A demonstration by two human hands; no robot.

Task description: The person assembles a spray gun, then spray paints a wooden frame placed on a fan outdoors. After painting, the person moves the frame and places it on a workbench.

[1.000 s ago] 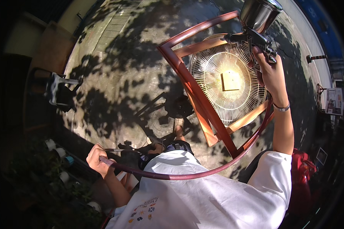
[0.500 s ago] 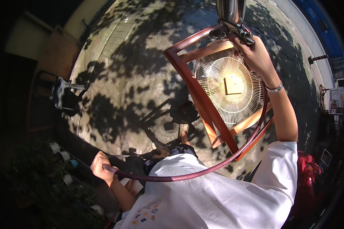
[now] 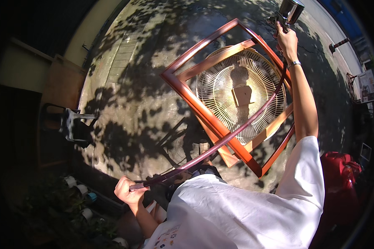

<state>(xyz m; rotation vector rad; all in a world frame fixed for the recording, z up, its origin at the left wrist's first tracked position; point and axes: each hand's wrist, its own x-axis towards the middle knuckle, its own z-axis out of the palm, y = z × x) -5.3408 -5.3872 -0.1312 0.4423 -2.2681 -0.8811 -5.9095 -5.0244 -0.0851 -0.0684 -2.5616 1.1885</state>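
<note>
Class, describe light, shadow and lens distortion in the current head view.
Head view: patchy shadows dapple the grey concrete ground; sunlight gleams along the glossy red-brown rectangular frame; a dark shadow crosses the pale round wire grille. Head view's rim: black corners, bowed edges.

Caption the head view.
Left hand grips a flexible maroon hose; right hand holds a silver-cupped metal spray gun near a glossy reddish-brown rectangular frame.

Round wire grille (image 3: pixel 214 83) is carrying a tan block (image 3: pixel 242 94) and light wooden bars (image 3: pixel 215 60), a red-brown frame (image 3: pixel 199 108) lying over them, while a dark seat (image 3: pixel 72 126) is standing on shadow-dappled ground (image 3: pixel 126 103) to the left.
</note>
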